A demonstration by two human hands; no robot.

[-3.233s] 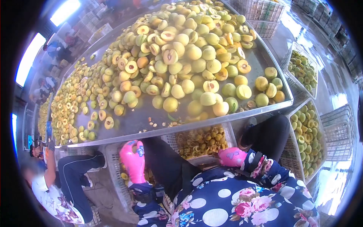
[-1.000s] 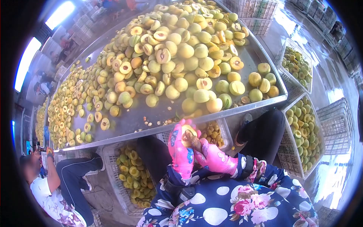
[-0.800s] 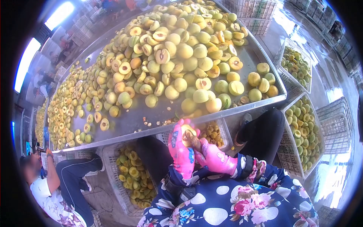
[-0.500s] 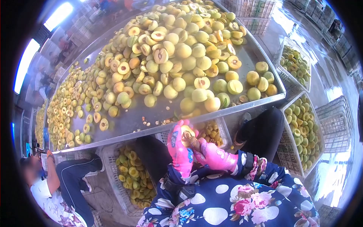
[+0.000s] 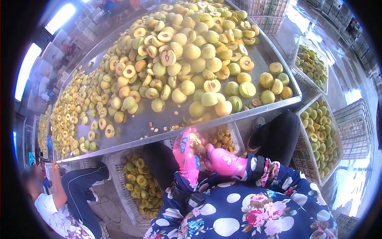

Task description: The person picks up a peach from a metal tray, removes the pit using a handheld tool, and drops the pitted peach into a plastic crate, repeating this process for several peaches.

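Both of my hands wear pink patterned gloves and meet just below the metal table's near edge. My left hand (image 5: 185, 157) is closed around a pale yellow piece of stone fruit (image 5: 193, 138), holding it in front of the palm. From the right, my right hand (image 5: 225, 160) presses against the fruit, its fingers wrapped round a small brownish thing (image 5: 199, 149), perhaps a pitting tool; its kind is not clear. Beyond my hands, a heap of yellow-green stone fruit (image 5: 183, 59), many cut in half with brown stones showing, covers much of the metal table (image 5: 274, 104).
Between my legs stands a crate (image 5: 237, 137) with yellow fruit pieces. Another crate (image 5: 116, 172) of fruit halves is at my left. To the right are fruit-filled crates (image 5: 309, 163) and a grey crate (image 5: 352, 127). A co-worker (image 5: 59, 199) sits at the far left.
My two hands have shifted slightly left and turned a little, still together at the fruit. The co-worker's arm at the left has moved. The heap looks the same.
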